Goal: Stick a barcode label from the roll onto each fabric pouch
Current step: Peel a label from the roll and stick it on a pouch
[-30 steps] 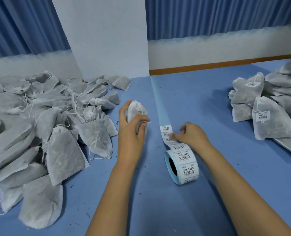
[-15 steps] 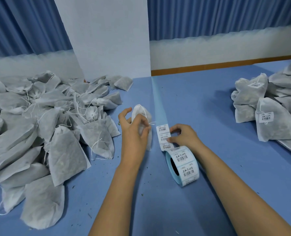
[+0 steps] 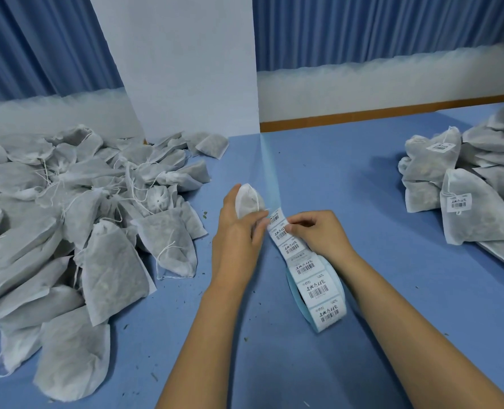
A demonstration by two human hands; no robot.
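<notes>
Curled round a fabric pouch, the left hand held it beside the label strip. The right hand pinched that strip near the roll.

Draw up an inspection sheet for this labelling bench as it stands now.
Surface: blue table; bare backing strip trails away from the roll.
Job's things: label roll standing on edge; held pouch; unlabelled pile on the left; labelled pile on the right.
Clutter: small dark flecks scattered on the table.
Grips: left hand holds the pouch beside the strip; right hand pinches the label strip.
Cables: nothing seen.
Surroundings: blue curtains; white board standing behind the table.
</notes>
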